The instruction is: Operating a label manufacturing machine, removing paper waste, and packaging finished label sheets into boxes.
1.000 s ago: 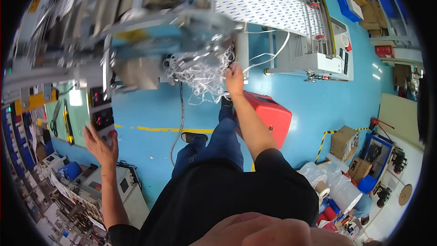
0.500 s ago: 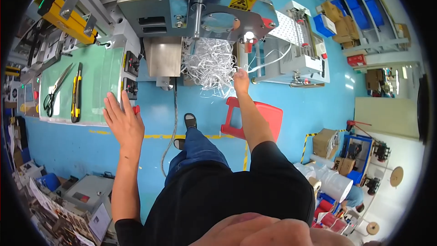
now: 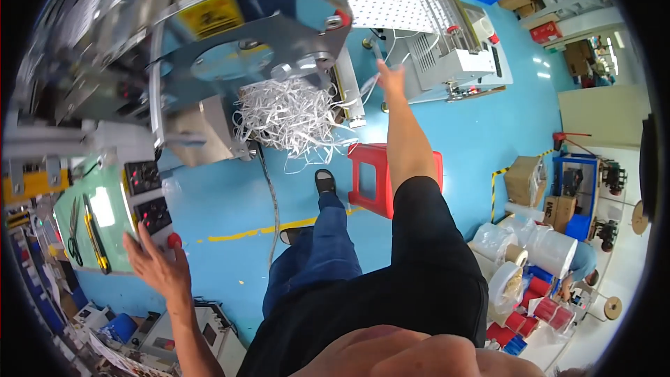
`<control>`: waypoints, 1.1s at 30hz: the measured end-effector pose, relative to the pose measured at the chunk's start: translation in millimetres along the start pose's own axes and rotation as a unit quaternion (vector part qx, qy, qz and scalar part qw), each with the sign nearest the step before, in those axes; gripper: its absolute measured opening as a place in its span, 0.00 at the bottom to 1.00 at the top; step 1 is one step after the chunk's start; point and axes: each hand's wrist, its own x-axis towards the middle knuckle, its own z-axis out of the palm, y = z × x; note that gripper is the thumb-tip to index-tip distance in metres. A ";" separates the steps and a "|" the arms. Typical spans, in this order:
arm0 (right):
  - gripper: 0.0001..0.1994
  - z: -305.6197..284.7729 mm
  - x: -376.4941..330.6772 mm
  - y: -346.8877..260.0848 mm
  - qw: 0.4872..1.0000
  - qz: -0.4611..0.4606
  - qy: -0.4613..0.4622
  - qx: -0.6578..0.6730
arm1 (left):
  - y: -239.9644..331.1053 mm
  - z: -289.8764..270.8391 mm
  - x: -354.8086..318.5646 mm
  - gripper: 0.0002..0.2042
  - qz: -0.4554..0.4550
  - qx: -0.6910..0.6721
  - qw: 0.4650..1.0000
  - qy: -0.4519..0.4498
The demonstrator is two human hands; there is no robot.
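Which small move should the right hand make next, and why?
Probably a short reach further up to the perforated white strip. The right hand is stretched out open just below it and holds nothing, while the left hand rests open beside the control panel.

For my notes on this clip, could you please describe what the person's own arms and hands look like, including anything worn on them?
Both hands are bare: the left hand and the right hand show no gloves, and no rings or watch can be made out. Both forearms are uncovered too. The right arm emerges from a short black sleeve, part of a black top. The left arm's sleeve is out of view.
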 end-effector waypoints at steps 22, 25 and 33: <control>0.14 36.3 -235.4 -0.5 0.938 -0.046 -0.330 -0.091 | 8.6 -11.5 5.6 0.39 0.005 0.023 0.999 -0.024; 0.14 42.2 -256.5 7.1 0.932 -0.073 -0.335 -0.117 | 8.6 -11.1 5.0 0.38 -0.004 0.006 1.000 -0.013; 0.16 33.7 -283.4 9.1 0.939 -0.117 -0.225 -0.231 | 3.7 -15.9 6.5 0.39 0.015 -0.037 0.999 -0.023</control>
